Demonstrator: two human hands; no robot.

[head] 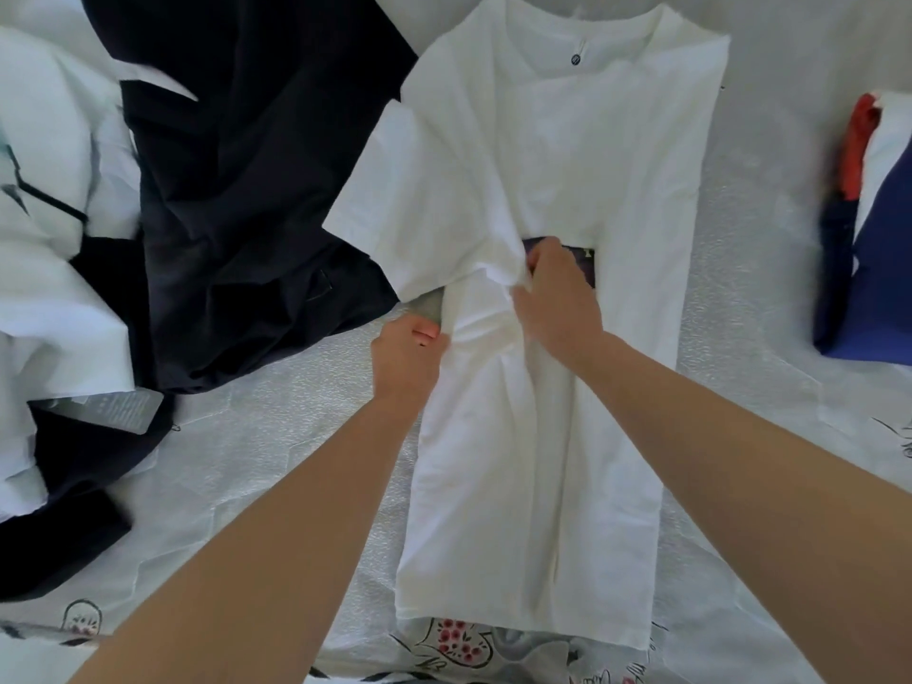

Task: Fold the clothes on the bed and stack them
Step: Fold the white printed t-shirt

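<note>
Right hand (555,293) pinches a bunched fold of the white T-shirt (543,338) at centre; left hand (407,360), at 9 o'clock of it, grips the shirt's edge. The shirt lies lengthwise on the bed (296,412); dark clothes (237,190) at 10 o'clock, folded stack (873,249) at 3 o'clock.

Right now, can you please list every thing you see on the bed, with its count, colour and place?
white T-shirt: 1, white, centre, lying lengthwise, collar at the far end, one side folded in
dark garments: a heap, count unclear, black or navy, left of the T-shirt
white garments: count unclear, white, far left
folded stack: 1, blue, white, red, right edge
bed cover: 1, pale with printed drawings, under everything
left hand: 1, grips the T-shirt's left edge
right hand: 1, pinches the folded sleeve
</note>
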